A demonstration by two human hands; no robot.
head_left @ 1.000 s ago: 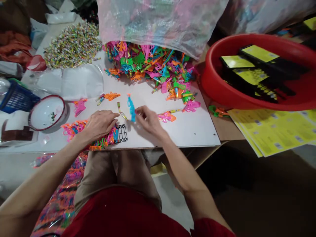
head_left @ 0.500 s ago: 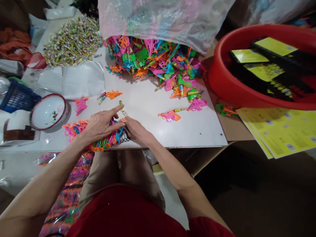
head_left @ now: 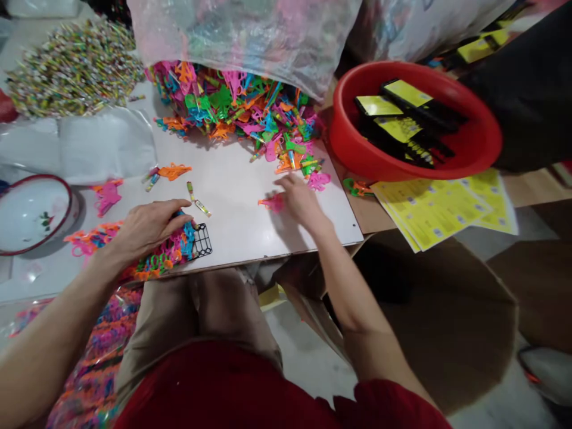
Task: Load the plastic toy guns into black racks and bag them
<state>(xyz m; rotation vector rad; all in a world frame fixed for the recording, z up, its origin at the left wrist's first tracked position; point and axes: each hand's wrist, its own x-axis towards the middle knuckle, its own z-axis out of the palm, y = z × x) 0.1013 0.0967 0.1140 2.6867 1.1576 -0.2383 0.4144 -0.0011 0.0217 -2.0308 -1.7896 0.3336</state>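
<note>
My left hand lies over a packed row of small plastic toy guns in pink, orange, green and blue, its thumb and fingers apart. The row sits on a black grid rack at the table's front edge. Two small wrapped candy tubes lie just beyond that hand. Farther right, my right hand is slightly blurred, fingers stretched out and apart. Beneath and beside it is a pink toy gun, partly in the hand's shadow; I see nothing held.
A big plastic bag spills a heap of toy guns at the back. Candy tubes are piled at back left, near clear bags and an enamel bowl. A red tub and yellow printed sheets stand right.
My right hand has left the rack beside my left hand and moved right to the loose toy gun. The view has turned rightward. My left hand stays on the row.
</note>
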